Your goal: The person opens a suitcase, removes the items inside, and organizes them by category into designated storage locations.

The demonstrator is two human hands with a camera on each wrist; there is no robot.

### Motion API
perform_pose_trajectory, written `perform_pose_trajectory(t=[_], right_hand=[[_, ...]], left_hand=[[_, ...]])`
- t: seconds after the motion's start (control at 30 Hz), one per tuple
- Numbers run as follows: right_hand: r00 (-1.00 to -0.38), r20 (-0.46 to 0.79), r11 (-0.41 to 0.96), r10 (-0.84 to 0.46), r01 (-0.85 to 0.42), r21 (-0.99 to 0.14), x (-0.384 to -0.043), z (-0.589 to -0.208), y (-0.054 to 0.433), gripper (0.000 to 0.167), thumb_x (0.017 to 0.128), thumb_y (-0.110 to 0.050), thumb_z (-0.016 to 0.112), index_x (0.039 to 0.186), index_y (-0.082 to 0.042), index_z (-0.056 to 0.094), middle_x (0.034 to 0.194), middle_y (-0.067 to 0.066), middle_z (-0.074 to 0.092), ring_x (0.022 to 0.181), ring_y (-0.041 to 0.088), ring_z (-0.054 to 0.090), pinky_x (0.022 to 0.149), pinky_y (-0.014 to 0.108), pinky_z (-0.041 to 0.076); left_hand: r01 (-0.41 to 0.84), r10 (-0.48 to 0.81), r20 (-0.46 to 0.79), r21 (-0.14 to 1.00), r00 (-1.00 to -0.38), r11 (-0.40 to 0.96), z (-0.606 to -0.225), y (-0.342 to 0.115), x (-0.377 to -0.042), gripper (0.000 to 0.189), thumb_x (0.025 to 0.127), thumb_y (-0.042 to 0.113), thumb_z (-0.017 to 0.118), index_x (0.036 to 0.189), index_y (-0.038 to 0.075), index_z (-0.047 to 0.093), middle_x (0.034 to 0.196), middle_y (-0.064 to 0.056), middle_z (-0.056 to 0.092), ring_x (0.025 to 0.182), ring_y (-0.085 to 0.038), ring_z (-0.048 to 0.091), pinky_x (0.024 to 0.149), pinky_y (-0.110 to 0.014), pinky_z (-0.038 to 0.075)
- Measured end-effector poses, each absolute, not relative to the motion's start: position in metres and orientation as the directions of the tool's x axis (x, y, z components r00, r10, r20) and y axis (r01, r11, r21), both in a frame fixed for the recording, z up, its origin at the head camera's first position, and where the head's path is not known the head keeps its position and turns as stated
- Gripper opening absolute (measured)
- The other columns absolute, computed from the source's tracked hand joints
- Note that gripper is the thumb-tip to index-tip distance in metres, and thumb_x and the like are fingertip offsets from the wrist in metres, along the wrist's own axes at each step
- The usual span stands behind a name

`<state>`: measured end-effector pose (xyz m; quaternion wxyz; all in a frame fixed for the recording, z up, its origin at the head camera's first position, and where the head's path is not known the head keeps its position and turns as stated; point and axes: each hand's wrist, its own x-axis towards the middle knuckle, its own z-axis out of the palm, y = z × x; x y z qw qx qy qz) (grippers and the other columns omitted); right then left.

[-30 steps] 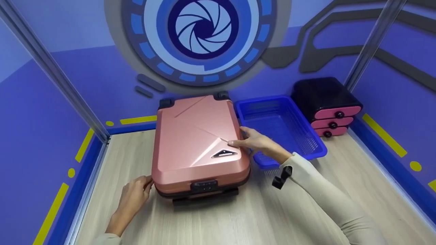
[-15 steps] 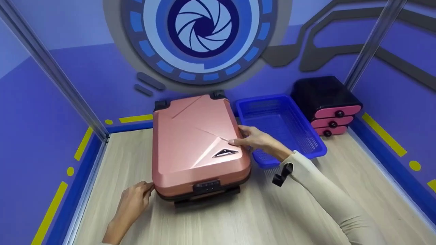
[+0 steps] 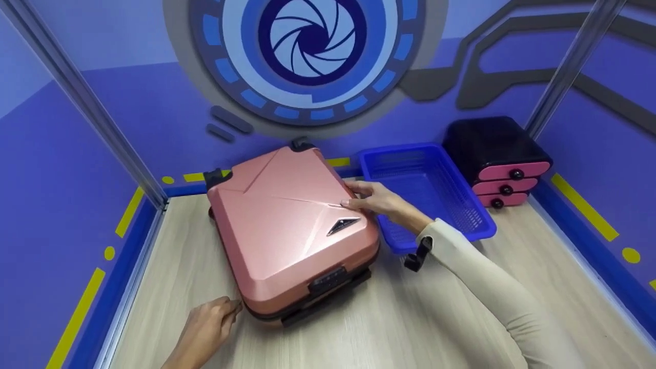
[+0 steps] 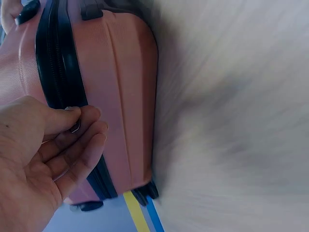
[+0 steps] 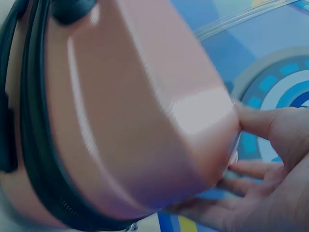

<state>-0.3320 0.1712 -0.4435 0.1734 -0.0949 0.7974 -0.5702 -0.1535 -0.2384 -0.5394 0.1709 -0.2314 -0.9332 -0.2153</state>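
from the head view, the pink suitcase (image 3: 292, 220) lies flat on the table (image 3: 410, 328), set at a slant, its black wheels (image 3: 218, 177) toward the back wall and its lock (image 3: 327, 280) toward me, just beside the blue basket (image 3: 489, 233); my right hand (image 3: 382, 199) grips its right side, thumb on top and fingers along the edge, while my left hand (image 3: 210, 323) is at its near left corner, fingertips drawn together; the shell is glossy and faceted, with a dark triangular badge (image 3: 343, 226), and its two halves sit together; in the left wrist view i pinch what looks like a small zip pull (image 4: 76, 126) between thumb and fingers, by the black zip band (image 4: 59, 58) along the suitcase's side; i judge the zip work to be under way rather than finished, since the pull is in my fingers partway round; how much of the zip is run and how much is left, i cannot tell; in the right wrist view the pink shell is smooth, shiny and slightly blurred; my thumb and fingers hold its edge, steadying it, i would say.
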Motion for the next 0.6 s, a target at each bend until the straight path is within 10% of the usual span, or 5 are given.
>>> perform_pose_trajectory(t=[0.23, 0.6], right_hand=[[-0.956, -0.068, 0.317, -0.285, -0.027, -0.948, -0.340, -0.449, 0.163, 0.069, 0.095, -0.015, 0.077, 0.156, -0.002, 0.047, 0.154, 0.021, 0.054, 0.141, 0.036, 0.053, 0.117, 0.046, 0.043], [-0.991, 0.122, 0.549, -0.049, -0.129, -0.826, -0.323, -0.451, 0.151, 0.066, 0.096, -0.029, 0.077, 0.144, 0.007, 0.051, 0.142, 0.028, 0.060, 0.135, 0.041, 0.056, 0.116, 0.050, 0.041]], left_hand=[[0.645, 0.473, 0.459, 0.368, -0.752, 0.669, -0.545, -0.229, -0.147, 0.034, 0.074, -0.011, 0.082, 0.065, 0.016, 0.063, 0.064, 0.015, 0.053, 0.060, 0.009, 0.039, 0.049, -0.014, 0.034], [0.787, 0.539, 0.596, 0.294, -0.595, 0.543, -0.557, -0.188, -0.155, 0.027, 0.070, -0.007, 0.086, 0.071, 0.014, 0.069, 0.069, 0.010, 0.058, 0.063, 0.005, 0.048, 0.051, -0.015, 0.039]])
